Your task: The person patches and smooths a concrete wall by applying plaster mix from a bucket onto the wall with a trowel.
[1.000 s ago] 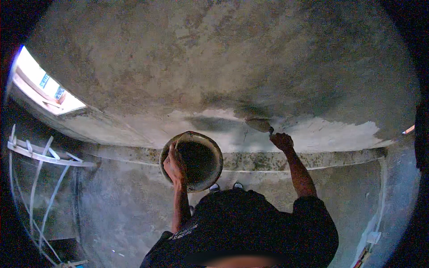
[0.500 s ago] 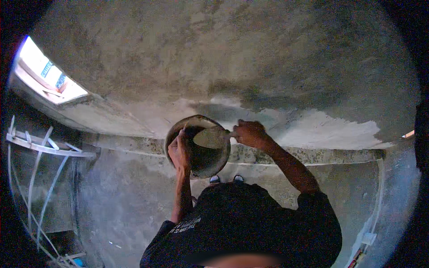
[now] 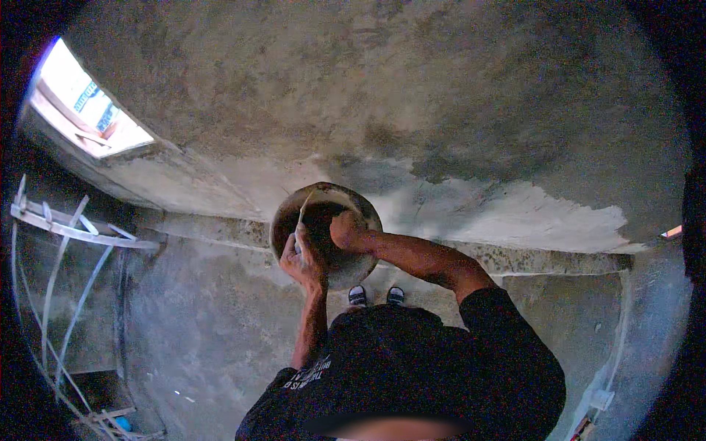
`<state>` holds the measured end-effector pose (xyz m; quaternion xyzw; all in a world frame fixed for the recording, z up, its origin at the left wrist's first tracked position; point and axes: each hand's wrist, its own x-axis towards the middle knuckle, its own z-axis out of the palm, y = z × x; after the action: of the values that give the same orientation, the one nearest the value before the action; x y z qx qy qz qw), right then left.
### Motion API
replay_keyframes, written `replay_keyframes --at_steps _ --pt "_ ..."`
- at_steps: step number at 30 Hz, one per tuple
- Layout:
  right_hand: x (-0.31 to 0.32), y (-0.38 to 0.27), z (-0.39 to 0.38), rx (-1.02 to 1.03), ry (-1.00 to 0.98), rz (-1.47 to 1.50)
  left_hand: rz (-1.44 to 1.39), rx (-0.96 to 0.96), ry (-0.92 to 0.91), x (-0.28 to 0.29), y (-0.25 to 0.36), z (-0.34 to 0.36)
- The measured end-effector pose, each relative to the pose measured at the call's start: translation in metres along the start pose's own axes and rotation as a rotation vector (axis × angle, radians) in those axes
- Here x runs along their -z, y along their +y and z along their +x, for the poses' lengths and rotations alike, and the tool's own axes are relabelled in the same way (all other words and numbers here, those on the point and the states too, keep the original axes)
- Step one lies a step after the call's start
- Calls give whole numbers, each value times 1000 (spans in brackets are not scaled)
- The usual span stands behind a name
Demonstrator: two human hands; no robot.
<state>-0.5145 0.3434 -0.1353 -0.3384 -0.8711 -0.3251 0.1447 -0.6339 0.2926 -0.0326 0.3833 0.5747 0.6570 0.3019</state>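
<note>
A round bowl (image 3: 346, 272) is held up in the air, in front of the wall (image 3: 456, 88) and above the floor (image 3: 206, 331), near the lower edge of the wall's pale patch (image 3: 529, 209). The left hand (image 3: 304, 259) is closed on the left, near side of the bowl, with a thin pale strip (image 3: 304, 207) by its fingers; I cannot tell what this strip is. The right hand (image 3: 347, 232) is inside the bowl with bent fingers, but I cannot tell whether it is gripping something. The bowl seems to be stiff and not very fragile, and it is probably rather heavy if there is wet material in it. The rim looks the best place to hold, though it could be slippery where wet. It looks grey-brown, with a stained rim and a very dark inside.
</note>
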Motion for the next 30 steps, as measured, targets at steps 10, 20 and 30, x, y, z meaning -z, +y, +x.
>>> replay_keyframes --at_steps 10,20,30 --pt "-44 -7 -6 -98 -743 925 104 -139 -138 12 32 -27" --pt "-50 -40 -56 -630 -96 2894 345 -449 -244 -9 41 -49" --pt "71 27 -36 -943 -762 1795 -139 -28 -185 -22 42 -32"
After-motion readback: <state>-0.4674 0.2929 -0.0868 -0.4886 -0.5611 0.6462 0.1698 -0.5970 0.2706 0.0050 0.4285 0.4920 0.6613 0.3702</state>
